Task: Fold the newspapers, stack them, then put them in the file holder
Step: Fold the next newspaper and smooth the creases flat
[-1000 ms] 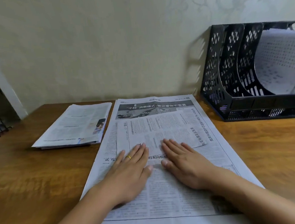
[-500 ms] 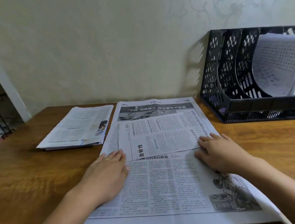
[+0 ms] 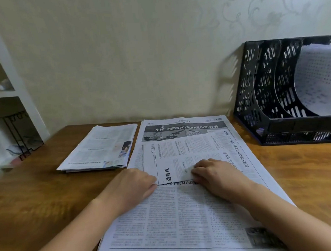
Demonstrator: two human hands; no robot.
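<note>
Clearly the step in hand is creasing a fold in the large newspaper [image 3: 179, 213], which lies spread on the tabletop [image 3: 33, 195] in front of the person, with a folded-over panel [image 3: 184, 153] lying across its far half. Both hands sit at the near edge of that panel: the left hand [image 3: 129, 185] presses beside its left corner with fingers bent, and the right hand [image 3: 218, 176] rests on the edge nearer the middle, fingers curved down onto the paper; neither grip looks closed round anything, though whether a fingertip pinches the sheet I cannot tell. To do this well, I judge the hands should run outward along the edge with firm, even pressure, keeping the panel's sides parallel to the sheet below, since thin newsprint wrinkles and skews easily. An already folded newspaper [image 3: 101, 148] waits just beside the sheet on the left, and the black file holder [image 3: 258, 102] stands at the far right against the wall, with curled paper [image 3: 319, 79] in one slot.
</note>
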